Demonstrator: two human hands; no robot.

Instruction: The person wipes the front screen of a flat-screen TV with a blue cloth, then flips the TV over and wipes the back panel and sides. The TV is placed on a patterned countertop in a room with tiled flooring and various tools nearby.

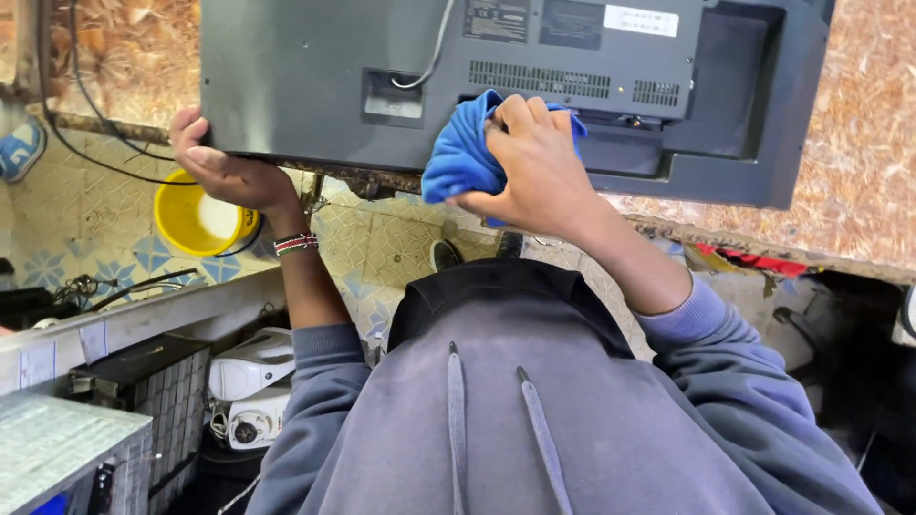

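Note:
A large dark grey flat television (315, 67) stands with its back panel toward me, resting on a chipboard surface (859, 143). My left hand (221, 167) grips the set's lower left corner, fingers curled around the edge. My right hand (534, 162) presses a bunched blue cloth (458, 157) against the lower middle of the back panel, below the vent slots. A white cable (434, 48) runs into a recessed socket panel just left of the cloth.
A yellow bowl (196, 219) sits on the patterned tile floor (382, 248) below. White appliances (250, 367) and a dark box (153, 367) are stacked at lower left beside a pale ledge. Black wires (91, 105) hang at the left.

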